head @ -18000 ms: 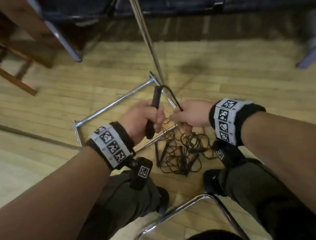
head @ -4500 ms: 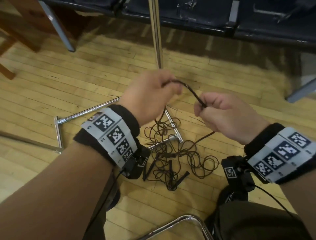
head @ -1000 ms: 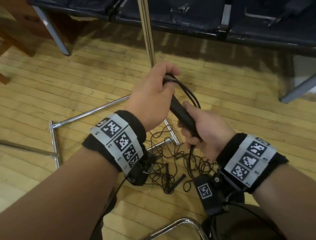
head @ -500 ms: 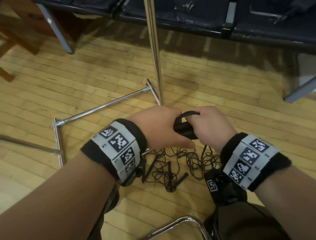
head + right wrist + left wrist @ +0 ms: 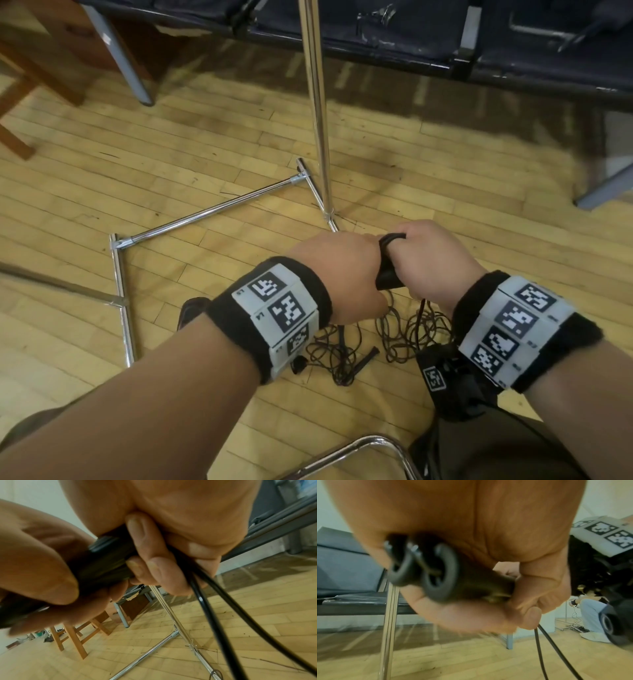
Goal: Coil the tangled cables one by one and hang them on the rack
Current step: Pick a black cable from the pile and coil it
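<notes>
Nearest to us, both hands were closed around the same pair of black handles [image 5: 388,270]. The left hand [image 5: 337,274] gripped their thick ends, and the right hand [image 5: 428,263] gripped the ends where the cord [image 5: 214,601] leaves. The handles lay across, from one hand to the other. The cord hung down under the right hand to the tangle [image 5: 404,335] on the floor. Farther away, the pole of the rack [image 5: 317,102] stood upright just beyond our knuckles.
</notes>
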Demonstrator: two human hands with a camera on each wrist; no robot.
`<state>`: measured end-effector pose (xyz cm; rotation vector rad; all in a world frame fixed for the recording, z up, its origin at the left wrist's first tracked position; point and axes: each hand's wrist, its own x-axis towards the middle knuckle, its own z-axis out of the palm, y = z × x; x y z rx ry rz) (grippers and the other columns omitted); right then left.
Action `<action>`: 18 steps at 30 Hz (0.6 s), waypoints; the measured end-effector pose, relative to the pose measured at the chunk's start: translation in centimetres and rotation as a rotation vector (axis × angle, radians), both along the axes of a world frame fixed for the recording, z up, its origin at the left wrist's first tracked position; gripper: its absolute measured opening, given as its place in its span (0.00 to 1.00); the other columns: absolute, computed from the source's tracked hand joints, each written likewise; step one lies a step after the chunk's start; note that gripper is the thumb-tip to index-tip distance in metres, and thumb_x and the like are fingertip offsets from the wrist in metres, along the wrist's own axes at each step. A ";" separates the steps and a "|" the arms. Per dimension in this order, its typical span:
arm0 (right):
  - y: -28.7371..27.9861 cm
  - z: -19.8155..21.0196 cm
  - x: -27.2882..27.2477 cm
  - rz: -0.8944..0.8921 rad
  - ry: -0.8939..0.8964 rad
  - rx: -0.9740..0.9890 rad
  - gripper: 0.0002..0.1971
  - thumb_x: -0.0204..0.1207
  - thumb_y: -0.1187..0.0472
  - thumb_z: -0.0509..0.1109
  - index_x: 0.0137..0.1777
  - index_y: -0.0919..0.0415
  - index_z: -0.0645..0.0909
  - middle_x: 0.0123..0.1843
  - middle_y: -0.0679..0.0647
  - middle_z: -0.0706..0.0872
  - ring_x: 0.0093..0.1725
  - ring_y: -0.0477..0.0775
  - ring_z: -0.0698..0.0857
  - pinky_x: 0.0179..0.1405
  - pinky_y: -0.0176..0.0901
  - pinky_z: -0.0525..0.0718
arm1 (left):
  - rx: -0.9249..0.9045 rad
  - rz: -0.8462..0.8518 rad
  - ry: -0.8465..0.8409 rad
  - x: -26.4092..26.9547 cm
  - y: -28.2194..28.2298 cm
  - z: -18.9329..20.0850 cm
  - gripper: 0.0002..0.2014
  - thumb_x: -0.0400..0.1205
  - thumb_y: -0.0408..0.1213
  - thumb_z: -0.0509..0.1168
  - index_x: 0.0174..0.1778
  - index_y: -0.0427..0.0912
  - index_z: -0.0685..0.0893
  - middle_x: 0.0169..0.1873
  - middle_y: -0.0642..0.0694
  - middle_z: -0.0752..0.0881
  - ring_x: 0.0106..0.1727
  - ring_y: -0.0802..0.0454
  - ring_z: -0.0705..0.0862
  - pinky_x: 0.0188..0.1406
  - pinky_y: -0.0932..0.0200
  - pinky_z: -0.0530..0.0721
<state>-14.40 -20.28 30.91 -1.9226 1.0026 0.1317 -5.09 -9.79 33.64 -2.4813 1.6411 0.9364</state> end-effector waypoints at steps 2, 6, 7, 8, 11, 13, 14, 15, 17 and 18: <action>-0.2 0.1 -0.1 0.003 -0.008 0.005 0.11 0.80 0.65 0.63 0.46 0.74 0.83 0.30 0.58 0.78 0.27 0.51 0.73 0.30 0.47 0.71 | -0.018 0.021 0.045 0.2 0.0 0.1 0.13 0.81 0.48 0.71 0.53 0.52 0.73 0.39 0.52 0.82 0.37 0.56 0.81 0.28 0.60 0.74; -1.0 0.6 -0.2 0.069 -0.004 -0.016 0.11 0.80 0.62 0.64 0.45 0.65 0.87 0.33 0.66 0.82 0.26 0.54 0.76 0.28 0.49 0.75 | -0.059 0.043 0.080 0.5 -0.2 0.1 0.14 0.80 0.50 0.71 0.52 0.54 0.73 0.38 0.53 0.82 0.36 0.56 0.81 0.29 0.59 0.76; -1.3 0.7 -0.3 0.082 -0.003 -0.035 0.10 0.81 0.61 0.66 0.43 0.61 0.87 0.34 0.68 0.85 0.25 0.54 0.77 0.26 0.48 0.76 | -0.061 0.039 0.080 0.6 -0.2 0.0 0.14 0.80 0.51 0.71 0.53 0.54 0.74 0.38 0.53 0.82 0.36 0.56 0.82 0.30 0.59 0.78; -1.7 0.8 -0.5 0.092 -0.011 -0.052 0.10 0.81 0.59 0.68 0.41 0.57 0.88 0.36 0.67 0.87 0.24 0.53 0.78 0.24 0.47 0.77 | -0.057 0.033 0.079 0.6 -0.3 -0.1 0.13 0.80 0.52 0.71 0.54 0.54 0.75 0.39 0.53 0.82 0.36 0.56 0.82 0.32 0.58 0.80; -2.6 1.2 -1.2 0.159 -0.057 -0.114 0.06 0.79 0.54 0.74 0.42 0.52 0.89 0.35 0.54 0.90 0.24 0.44 0.81 0.22 0.35 0.77 | -0.022 0.014 0.068 0.8 -0.3 -0.3 0.14 0.81 0.53 0.70 0.58 0.52 0.80 0.41 0.52 0.84 0.39 0.55 0.83 0.37 0.58 0.83; -3.1 1.3 -1.5 0.212 -0.060 -0.175 0.04 0.78 0.52 0.77 0.43 0.49 0.88 0.37 0.49 0.90 0.31 0.43 0.84 0.26 0.36 0.79 | 0.000 0.005 0.063 1.0 -0.2 -0.2 0.13 0.82 0.53 0.70 0.57 0.52 0.81 0.42 0.52 0.84 0.40 0.55 0.84 0.35 0.59 0.81; -3.3 1.4 -1.6 0.218 -0.072 -0.179 0.03 0.78 0.53 0.77 0.43 0.49 0.88 0.38 0.48 0.90 0.32 0.45 0.84 0.27 0.39 0.81 | 0.006 -0.001 0.073 1.0 -0.2 -0.1 0.13 0.82 0.53 0.70 0.56 0.53 0.80 0.41 0.53 0.85 0.40 0.56 0.84 0.34 0.59 0.79; -3.6 1.4 -1.7 0.213 -0.096 -0.169 0.02 0.78 0.55 0.77 0.44 0.49 0.88 0.37 0.49 0.90 0.31 0.46 0.85 0.26 0.39 0.82 | 0.004 -0.009 0.091 1.1 -0.2 -0.1 0.12 0.82 0.53 0.71 0.55 0.53 0.80 0.41 0.53 0.85 0.39 0.56 0.84 0.34 0.60 0.78; -4.3 1.5 -2.0 0.194 -0.139 -0.148 0.02 0.79 0.59 0.76 0.46 0.52 0.88 0.38 0.50 0.90 0.30 0.47 0.85 0.26 0.35 0.84 | -0.039 -0.016 0.148 1.3 -0.2 0.2 0.11 0.82 0.53 0.72 0.53 0.55 0.79 0.39 0.54 0.85 0.37 0.58 0.83 0.32 0.62 0.77; -4.6 1.6 -2.1 0.169 -0.152 -0.121 0.02 0.80 0.61 0.75 0.47 0.53 0.88 0.40 0.51 0.91 0.33 0.50 0.86 0.28 0.36 0.85 | -0.087 -0.003 0.185 1.4 -0.2 0.4 0.11 0.81 0.54 0.72 0.52 0.57 0.79 0.39 0.54 0.84 0.36 0.59 0.83 0.31 0.63 0.77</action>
